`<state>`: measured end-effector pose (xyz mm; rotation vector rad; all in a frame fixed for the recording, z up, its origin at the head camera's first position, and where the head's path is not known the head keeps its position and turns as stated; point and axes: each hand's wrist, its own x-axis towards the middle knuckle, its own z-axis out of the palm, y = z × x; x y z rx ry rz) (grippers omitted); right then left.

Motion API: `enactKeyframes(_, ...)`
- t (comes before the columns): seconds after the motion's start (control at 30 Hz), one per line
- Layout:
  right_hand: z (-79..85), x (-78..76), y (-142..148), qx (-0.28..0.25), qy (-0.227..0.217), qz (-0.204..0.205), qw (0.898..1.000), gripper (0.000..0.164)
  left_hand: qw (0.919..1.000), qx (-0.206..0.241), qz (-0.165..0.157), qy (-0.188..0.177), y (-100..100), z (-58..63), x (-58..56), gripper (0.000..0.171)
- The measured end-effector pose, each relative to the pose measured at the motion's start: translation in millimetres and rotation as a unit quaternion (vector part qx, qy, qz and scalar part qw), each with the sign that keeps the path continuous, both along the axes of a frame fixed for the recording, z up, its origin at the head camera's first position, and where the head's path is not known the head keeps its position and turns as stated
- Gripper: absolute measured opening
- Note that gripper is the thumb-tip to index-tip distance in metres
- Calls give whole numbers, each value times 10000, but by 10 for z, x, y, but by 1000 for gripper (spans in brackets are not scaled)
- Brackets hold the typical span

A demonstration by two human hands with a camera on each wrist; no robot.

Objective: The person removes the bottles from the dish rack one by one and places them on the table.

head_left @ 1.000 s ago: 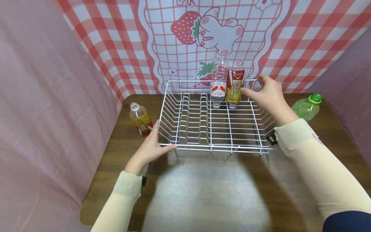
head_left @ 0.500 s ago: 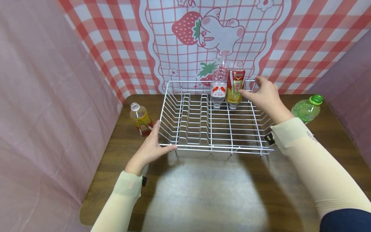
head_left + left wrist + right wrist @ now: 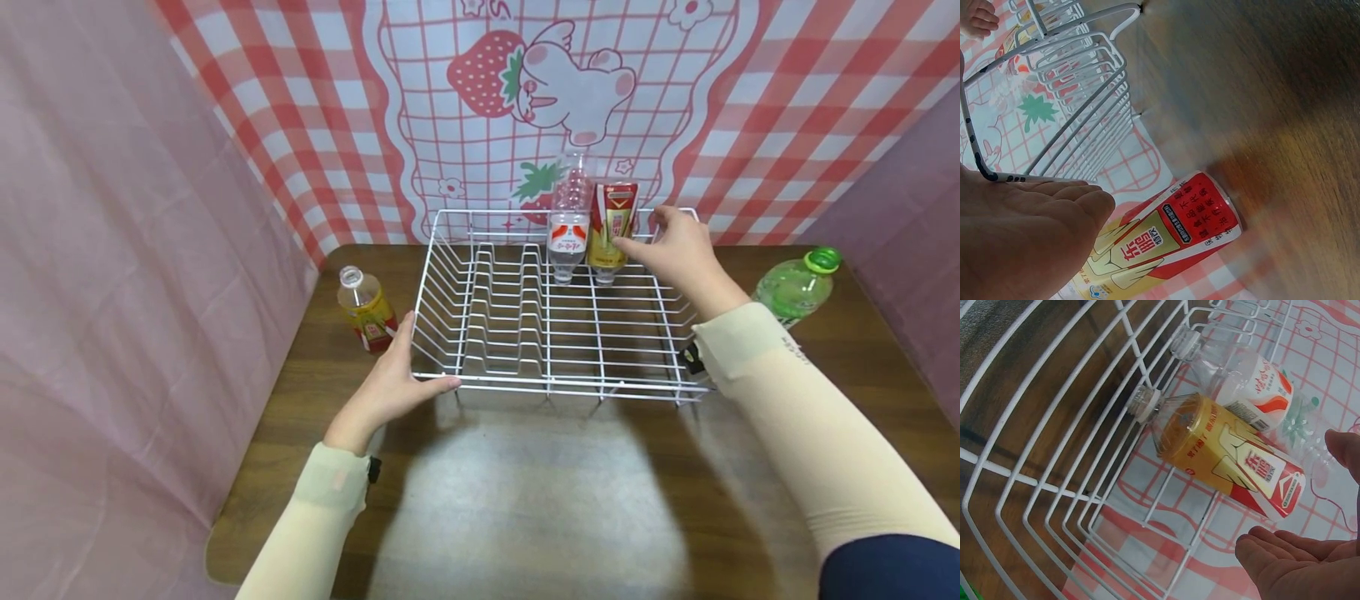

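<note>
My left hand (image 3: 386, 383) rests at the front left corner of a white wire dish rack (image 3: 525, 381), thumb along the front rail and straight fingers along the side. In the left wrist view its palm lies against the rack's rim. Two bottles stand neck down at the back of the rack: a clear one (image 3: 568, 237) with a white and orange label, and one with a red and yellow label (image 3: 1241, 459). My right hand (image 3: 678, 250) is beside the red and yellow bottle, thumb and fingers spread. The right wrist view shows a gap between its fingers (image 3: 1272, 550) and that bottle.
Left of the rack stands an uncapped bottle (image 3: 367, 312) with a red and yellow label. A green bottle (image 3: 795, 287) with a green cap is at the right, partly behind my right forearm. A checked cloth (image 3: 322, 125) hangs behind the wooden table (image 3: 292, 467).
My right hand has drifted a little left and toward me, its thumb now overlapping the red and yellow bottle in the head view. The left hand and the rack keep their places.
</note>
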<state>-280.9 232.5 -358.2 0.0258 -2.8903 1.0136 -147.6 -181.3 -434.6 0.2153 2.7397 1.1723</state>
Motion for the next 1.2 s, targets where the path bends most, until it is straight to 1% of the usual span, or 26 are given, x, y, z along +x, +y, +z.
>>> enactKeyframes(0.1,-38,-3,5,90,36,32,9999,91,10000,-37,2,16,-2,0,-1,129)
enactKeyframes(0.27,-78,-13,10,101,33,40,9999,94,10000,-33,28,16,-3,2,2,127)
enactKeyframes(0.5,-121,-55,4,27,-179,6,9998,96,10000,-37,28,-46,1,2,20,127)
enactKeyframes(0.67,-137,-74,-12,45,-201,4,9998,95,10000,-64,4,-14,-4,13,14,129)
enactKeyframes(0.9,-150,-107,-33,-2,-236,-3,9997,93,10000,-45,16,-16,-5,19,11,127)
enactKeyframes(1.03,-174,-130,-24,-63,-328,-29,9994,92,10000,-44,17,-14,-6,17,13,127)
enactKeyframes(1.2,-210,-158,-16,-164,-459,-73,9988,96,10000,-31,1,-36,-8,22,17,129)
